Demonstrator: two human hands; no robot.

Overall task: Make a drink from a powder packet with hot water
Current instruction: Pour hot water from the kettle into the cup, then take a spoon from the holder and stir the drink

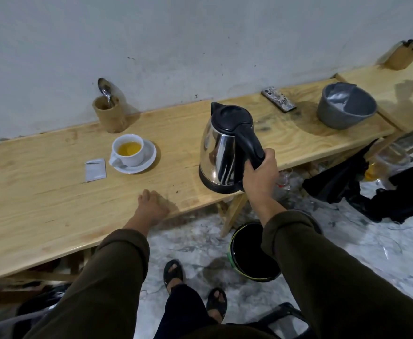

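Observation:
A steel kettle (pixel 221 148) with a black lid and handle stands upright near the front edge of the wooden table (pixel 41 192). My right hand (pixel 259 177) grips its handle. To the left, a white cup (pixel 128 150) holding yellow liquid sits on a white saucer (pixel 149 157). An opened silver powder packet (pixel 95 170) lies flat just left of the saucer. A metal spoon (pixel 105 90) stands in a wooden holder (pixel 110 116) by the wall. My left hand (pixel 151 206) rests flat on the table's front edge, holding nothing.
A grey bowl (pixel 346 106) and a phone (pixel 278 99) sit on the table's right end. A wooden block (pixel 401 57) stands on the neighbouring table. A black bin (pixel 254 253) stands on the floor by my right arm, with dark bags (pixel 371 187) and glassware further right.

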